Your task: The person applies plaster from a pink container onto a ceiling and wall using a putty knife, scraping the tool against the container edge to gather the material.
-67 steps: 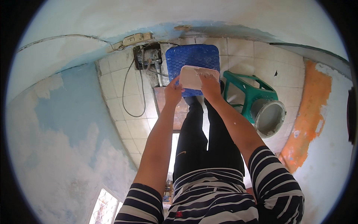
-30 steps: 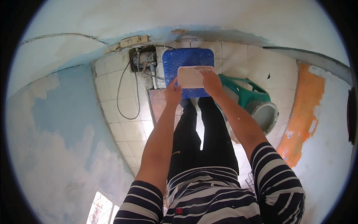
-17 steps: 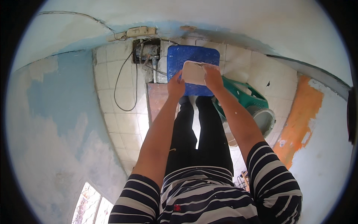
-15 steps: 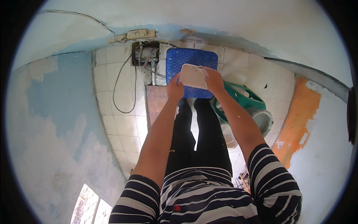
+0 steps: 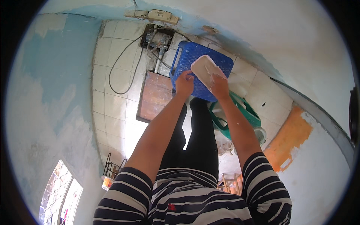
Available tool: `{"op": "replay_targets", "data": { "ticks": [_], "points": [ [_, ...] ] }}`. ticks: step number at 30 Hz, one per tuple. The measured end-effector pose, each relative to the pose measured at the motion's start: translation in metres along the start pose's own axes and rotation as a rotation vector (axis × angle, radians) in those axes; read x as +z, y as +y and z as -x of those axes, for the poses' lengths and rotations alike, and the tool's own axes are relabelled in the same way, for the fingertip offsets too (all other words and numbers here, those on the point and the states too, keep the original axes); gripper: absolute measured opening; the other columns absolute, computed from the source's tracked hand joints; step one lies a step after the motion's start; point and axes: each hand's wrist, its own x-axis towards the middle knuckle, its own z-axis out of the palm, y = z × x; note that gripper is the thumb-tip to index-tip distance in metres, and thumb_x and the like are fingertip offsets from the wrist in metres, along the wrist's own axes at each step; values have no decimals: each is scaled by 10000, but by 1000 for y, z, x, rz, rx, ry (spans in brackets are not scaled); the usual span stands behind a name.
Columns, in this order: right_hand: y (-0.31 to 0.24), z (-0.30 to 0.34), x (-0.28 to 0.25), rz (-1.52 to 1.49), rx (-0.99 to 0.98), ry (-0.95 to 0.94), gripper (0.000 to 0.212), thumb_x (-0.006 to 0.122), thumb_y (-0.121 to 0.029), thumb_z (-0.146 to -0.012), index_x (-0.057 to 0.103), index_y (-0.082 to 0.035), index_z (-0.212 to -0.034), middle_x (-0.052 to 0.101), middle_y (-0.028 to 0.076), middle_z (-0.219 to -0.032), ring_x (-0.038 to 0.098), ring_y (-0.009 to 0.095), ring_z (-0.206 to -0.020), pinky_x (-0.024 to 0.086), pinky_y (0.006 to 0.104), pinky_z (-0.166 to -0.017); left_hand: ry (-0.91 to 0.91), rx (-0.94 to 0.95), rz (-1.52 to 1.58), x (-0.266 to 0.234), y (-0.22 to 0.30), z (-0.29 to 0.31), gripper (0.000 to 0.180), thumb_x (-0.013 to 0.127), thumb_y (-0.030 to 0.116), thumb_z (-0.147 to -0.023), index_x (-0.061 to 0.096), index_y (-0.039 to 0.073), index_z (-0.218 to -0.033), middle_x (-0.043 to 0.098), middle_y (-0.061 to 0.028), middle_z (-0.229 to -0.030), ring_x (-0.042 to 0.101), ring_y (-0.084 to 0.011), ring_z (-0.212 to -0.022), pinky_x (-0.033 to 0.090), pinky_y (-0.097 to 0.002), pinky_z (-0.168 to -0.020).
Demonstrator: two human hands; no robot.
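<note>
My right hand (image 5: 219,87) grips a shallow, pale pinkish rectangular tray (image 5: 201,68) with rounded corners. Something pale and smeared lies in the tray near my fingers; its kind is unclear. Just left of the tray, my left hand (image 5: 185,84) is apart from it, its fingers loosely bent with a gap to the thumb and nothing visible in them. Beneath both hands stands a blue plastic stool (image 5: 187,56) with a textured top.
A green plastic stool (image 5: 245,110) lies right of my legs. Beyond the left hand are a pump (image 5: 159,39) in a floor recess, a looped black cable (image 5: 111,77) and a reddish-brown floor panel (image 5: 155,93). Patchily painted walls (image 5: 56,97) surround the tiled floor.
My left hand has let go of the tray. The tray has turned slantwise in my right hand. The whole view has rotated, showing more of the floor at left.
</note>
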Motion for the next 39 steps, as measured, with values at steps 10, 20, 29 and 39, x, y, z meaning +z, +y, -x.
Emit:
{"op": "replay_targets", "data": {
  "ticks": [10, 20, 29, 39],
  "points": [
    [-4, -2, -37, 57, 137, 90, 325, 608, -38, -798, 619, -10, -1122, 646, 196, -948, 634, 409, -890, 512, 482, -757, -45, -98, -88, 20, -31, -11, 316, 686, 300, -891, 695, 35, -1062, 720, -103, -854, 692, -170, -756, 518, -316, -680],
    [0, -16, -19, 74, 130, 30, 247, 581, -6, -793, 587, -33, -1038, 648, 167, -972, 642, 381, -928, 524, 477, -801, -35, -22, -190, 1, 10, 0, 327, 681, 328, -873, 692, 30, -1009, 725, -151, -926, 701, -321, -895, 526, -415, -806],
    [2, -20, -1, 62, 157, 8, 332, 587, 3, -795, 611, -44, -1122, 637, 185, -947, 634, 400, -916, 511, 496, -794, 90, 97, -169, 18, 6, 4, 258, 679, 266, -858, 684, 35, -972, 727, -140, -932, 698, -339, -901, 528, -425, -803],
    [-2, -10, -13, 37, 121, 32, 303, 596, 3, -779, 619, -35, -1079, 668, 180, -1019, 638, 390, -996, 525, 471, -847, 13, 92, -222, 8, -1, -2, 285, 683, 313, -881, 678, 58, -1007, 722, -139, -936, 699, -338, -893, 527, -429, -790]
  ]
}}
